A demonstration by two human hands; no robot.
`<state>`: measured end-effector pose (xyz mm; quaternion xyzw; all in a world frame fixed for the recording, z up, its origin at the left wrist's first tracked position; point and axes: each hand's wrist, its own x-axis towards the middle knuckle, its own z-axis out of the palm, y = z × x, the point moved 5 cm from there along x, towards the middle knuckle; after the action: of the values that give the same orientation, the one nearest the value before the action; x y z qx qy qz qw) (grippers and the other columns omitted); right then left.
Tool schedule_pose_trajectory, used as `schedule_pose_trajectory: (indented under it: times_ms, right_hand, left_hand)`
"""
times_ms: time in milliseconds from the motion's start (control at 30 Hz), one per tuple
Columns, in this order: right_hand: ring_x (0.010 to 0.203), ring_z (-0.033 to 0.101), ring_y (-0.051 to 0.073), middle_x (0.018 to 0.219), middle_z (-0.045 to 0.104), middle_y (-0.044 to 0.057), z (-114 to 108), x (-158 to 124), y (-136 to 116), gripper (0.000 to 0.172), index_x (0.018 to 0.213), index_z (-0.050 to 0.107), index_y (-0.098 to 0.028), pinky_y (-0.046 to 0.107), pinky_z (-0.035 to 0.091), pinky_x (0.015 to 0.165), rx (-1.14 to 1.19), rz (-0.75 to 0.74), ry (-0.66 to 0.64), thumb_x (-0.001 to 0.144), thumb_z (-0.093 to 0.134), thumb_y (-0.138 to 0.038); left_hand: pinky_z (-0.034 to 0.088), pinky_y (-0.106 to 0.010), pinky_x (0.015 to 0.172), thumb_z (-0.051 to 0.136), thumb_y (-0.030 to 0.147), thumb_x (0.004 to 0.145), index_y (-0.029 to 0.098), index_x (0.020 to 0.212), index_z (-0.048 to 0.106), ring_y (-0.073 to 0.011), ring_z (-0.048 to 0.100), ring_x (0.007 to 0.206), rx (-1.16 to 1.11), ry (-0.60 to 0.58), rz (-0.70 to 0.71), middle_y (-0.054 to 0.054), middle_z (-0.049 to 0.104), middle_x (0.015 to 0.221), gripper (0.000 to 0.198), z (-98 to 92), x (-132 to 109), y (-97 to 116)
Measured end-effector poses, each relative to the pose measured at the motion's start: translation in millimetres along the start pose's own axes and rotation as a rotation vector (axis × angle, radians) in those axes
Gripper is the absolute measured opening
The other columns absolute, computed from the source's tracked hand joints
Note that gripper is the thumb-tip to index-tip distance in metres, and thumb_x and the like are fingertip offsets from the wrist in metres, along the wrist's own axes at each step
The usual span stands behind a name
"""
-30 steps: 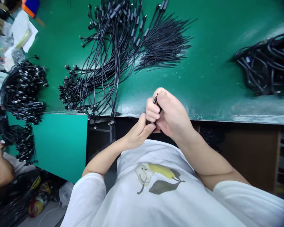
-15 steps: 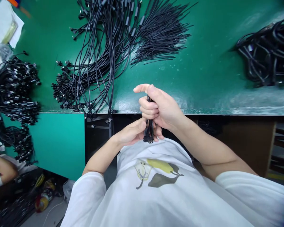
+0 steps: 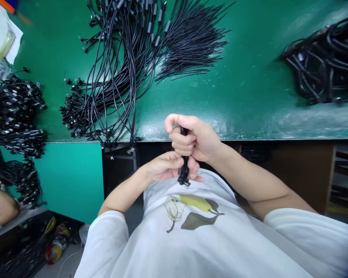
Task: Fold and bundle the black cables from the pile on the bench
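Observation:
Close to my shirt, in front of the table edge, I hold a short black cable bundle (image 3: 184,170) with connector heads at its lower end. My right hand (image 3: 193,137) wraps its fingers round the upper part, thumb and forefinger on top. Just below, my left hand (image 3: 169,166) grips the lower part between thumb and fingers. The connector end sticks out downward with a small metal plug showing. The fingers hide the middle of the bundle.
A large heap of black cables (image 3: 116,83) lies on the green table (image 3: 249,85), some plugs hanging over its edge. Cut cable ends (image 3: 194,42) fan out beside it. Coiled cables (image 3: 321,61) lie right; more bundles (image 3: 16,112) lie left, near another person's arm (image 3: 2,202).
Both hands and the bundle have come slightly lower, toward my shirt. The left thumb has shifted up the bundle, and the connector end shows more. The whole view has tilted a little.

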<state>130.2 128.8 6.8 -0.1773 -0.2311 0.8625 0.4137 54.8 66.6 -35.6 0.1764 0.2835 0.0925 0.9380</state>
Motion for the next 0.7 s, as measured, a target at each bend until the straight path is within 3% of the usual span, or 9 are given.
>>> schedule_pose_trajectory:
  times_ms: [100,200,333,433,533,633,700]
  right_hand:
    - [0.036,0.005,0.002,0.045,0.015,-0.013,-8.4,2.7,-1.2,0.036,0.074,0.045,-0.020,0.013,0.013,0.030,0.049,-0.019,0.015,0.084,0.061,-0.050]
    - [0.035,0.007,0.002,0.043,0.017,-0.013,-18.0,3.2,-2.1,0.034,0.072,0.043,-0.020,0.013,0.015,0.030,0.064,-0.022,0.057,0.086,0.059,-0.047]
    - [0.036,0.019,0.002,0.048,0.032,-0.011,-31.5,2.8,-1.2,0.025,0.076,0.046,-0.019,0.013,0.021,0.034,0.043,-0.030,0.219,0.086,0.059,-0.038]
    - [0.040,0.028,0.001,0.056,0.040,-0.009,-39.0,2.6,-2.6,0.020,0.081,0.048,-0.018,0.013,0.025,0.038,0.032,-0.090,0.373,0.082,0.063,-0.030]
    - [0.036,0.016,0.002,0.048,0.027,-0.012,-39.7,1.9,-6.1,0.027,0.079,0.047,-0.019,0.015,0.016,0.036,-0.010,-0.169,0.458,0.083,0.064,-0.040]
    - [0.036,0.010,0.002,0.044,0.019,-0.013,-37.6,1.7,-11.6,0.037,0.075,0.046,-0.020,0.016,0.013,0.035,-0.065,-0.255,0.493,0.085,0.061,-0.052]
    - [0.037,0.011,0.003,0.044,0.020,-0.012,-36.7,2.0,-16.2,0.038,0.074,0.046,-0.020,0.016,0.014,0.036,-0.092,-0.304,0.522,0.084,0.062,-0.053]
  left_hand:
    - [0.055,-0.032,0.063,0.083,0.055,0.064,0.016,0.073,0.053,-0.0111,0.054,0.060,-0.118,0.050,0.056,-0.001,0.051,0.072,0.050,1.0,3.6,-3.6]
    - [0.040,-0.021,0.045,0.079,0.048,0.071,0.017,0.083,0.056,-0.0066,0.038,0.050,-0.190,0.095,0.101,0.005,0.037,0.064,0.041,3.2,5.7,-4.1]
    - [0.040,-0.022,0.051,0.075,0.047,0.078,0.016,0.083,0.055,-0.0075,0.040,0.054,-0.062,0.137,0.186,0.006,0.036,0.062,0.037,0.6,8.3,3.4]
    - [0.040,-0.023,0.056,0.066,0.055,0.084,0.017,0.082,0.050,-0.0077,0.040,0.055,0.164,0.253,0.264,0.006,0.037,0.062,0.042,-10.0,10.7,5.9]
    - [0.041,-0.026,0.060,0.048,0.063,0.091,0.019,0.094,0.048,-0.0101,0.041,0.057,0.537,0.401,0.331,0.006,0.041,0.064,0.044,-20.4,11.6,7.3]
    - [0.041,-0.030,0.068,0.035,0.052,0.100,0.019,0.109,0.049,-0.0154,0.050,0.068,1.074,0.550,0.499,0.000,0.054,0.077,0.037,-20.7,8.3,19.9]
    - [0.040,-0.032,0.070,0.031,0.041,0.102,0.018,0.108,0.054,-0.0187,0.052,0.074,1.397,0.626,0.618,-0.005,0.058,0.083,0.032,-15.1,6.6,30.2]
